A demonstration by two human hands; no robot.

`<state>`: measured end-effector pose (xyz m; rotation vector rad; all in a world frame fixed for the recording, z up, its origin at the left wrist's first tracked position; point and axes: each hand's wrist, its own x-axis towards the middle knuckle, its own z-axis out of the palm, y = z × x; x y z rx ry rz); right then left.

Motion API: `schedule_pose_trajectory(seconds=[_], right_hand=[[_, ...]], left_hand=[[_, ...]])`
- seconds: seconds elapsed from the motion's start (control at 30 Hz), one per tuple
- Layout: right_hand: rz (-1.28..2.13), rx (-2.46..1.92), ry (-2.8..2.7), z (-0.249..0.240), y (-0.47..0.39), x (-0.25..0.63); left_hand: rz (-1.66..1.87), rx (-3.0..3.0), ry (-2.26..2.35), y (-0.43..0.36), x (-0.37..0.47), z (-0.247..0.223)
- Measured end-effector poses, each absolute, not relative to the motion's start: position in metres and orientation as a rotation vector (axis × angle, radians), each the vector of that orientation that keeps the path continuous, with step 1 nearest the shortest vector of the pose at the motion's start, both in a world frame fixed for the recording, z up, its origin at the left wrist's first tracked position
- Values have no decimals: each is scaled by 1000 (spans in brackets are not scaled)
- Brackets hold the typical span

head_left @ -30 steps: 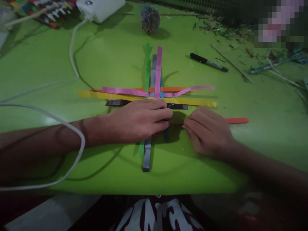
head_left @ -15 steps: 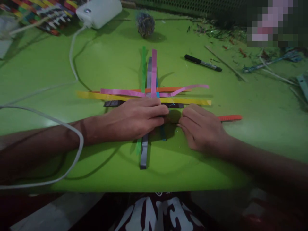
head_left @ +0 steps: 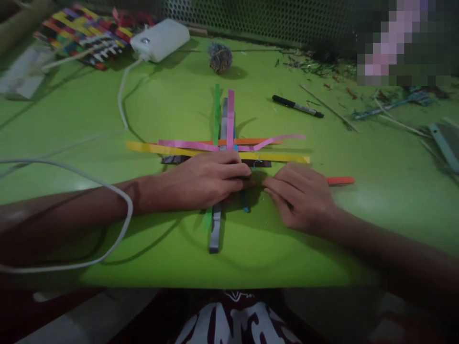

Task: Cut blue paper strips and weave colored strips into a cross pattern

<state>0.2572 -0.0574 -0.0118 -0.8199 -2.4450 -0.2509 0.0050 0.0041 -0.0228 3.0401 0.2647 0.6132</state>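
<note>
Paper strips cross one another on the green table. Upright ones are a green strip [head_left: 216, 114], a grey strip [head_left: 215, 229], a pink strip [head_left: 230, 114] and a partly covered blue strip [head_left: 245, 203]. Crossing them are an orange strip [head_left: 258, 141], a yellow strip [head_left: 283, 158], another pink strip [head_left: 182, 144] and a black strip [head_left: 263, 164]. My left hand [head_left: 208, 181] lies over the crossing, fingers curled together, hiding what is beneath. Just right of it, my right hand [head_left: 304, 198] is closed in a pinch; its contents are unclear. A ribbed orange-red piece [head_left: 340, 180] shows behind its knuckles.
A white power bank [head_left: 161, 40] trails a white cable [head_left: 122, 95] that loops over my left forearm. Farther back are a colourful woven piece [head_left: 82, 33] and a fuzzy ball [head_left: 220, 57]. A black pen [head_left: 297, 106], thin sticks [head_left: 328, 107] and scraps lie right.
The view has shifted, so the far objects sit lower in it. My hands stay close together, with the gap between their fingertips slightly smaller. The strips keep their arrangement.
</note>
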Motion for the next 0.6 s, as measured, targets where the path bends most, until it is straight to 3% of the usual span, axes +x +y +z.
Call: schedule_pose_trajectory(seconds=[0.6], right_hand=[[-191,-826,-2475,-12,-55,257]], left_hand=[[595,2968,217,5,6,-19]])
